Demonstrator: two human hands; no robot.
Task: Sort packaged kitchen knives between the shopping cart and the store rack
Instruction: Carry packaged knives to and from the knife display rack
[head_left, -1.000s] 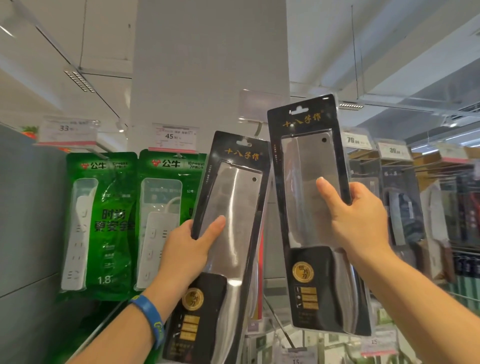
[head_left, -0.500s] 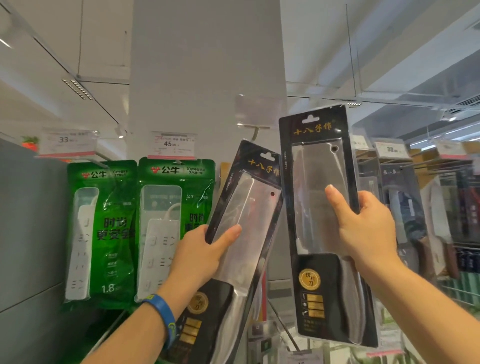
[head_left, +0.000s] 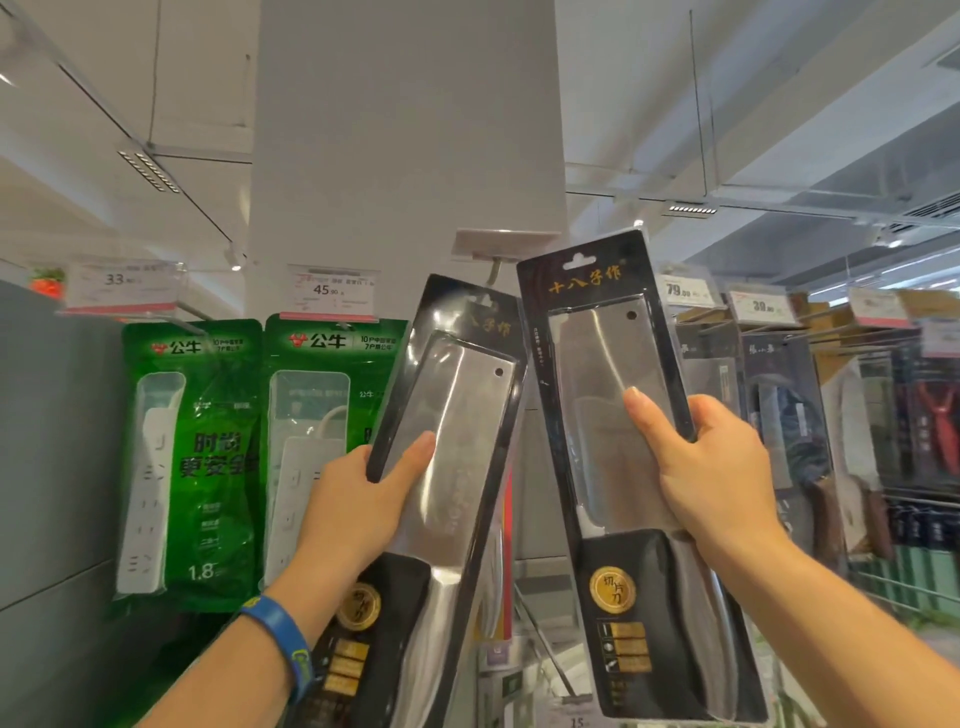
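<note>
Before green power-strip packs (head_left: 192, 457), the left grip (head_left: 363, 504) clasps the tilted cleaver pack (head_left: 462, 410) mid-blade, the right grip (head_left: 722, 467) the straighter cleaver pack (head_left: 602, 364) likewise.

Glossy plastic knife packs (head_left: 613, 415), brushed-metal blades (head_left: 457, 431)

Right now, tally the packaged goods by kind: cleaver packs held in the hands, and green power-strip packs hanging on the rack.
Cleaver packs: 2, left cleaver pack in left hand, right cleaver pack in right hand.
Green power-strip packs: 2, left green pack, right green pack.
Total: 4.
</note>
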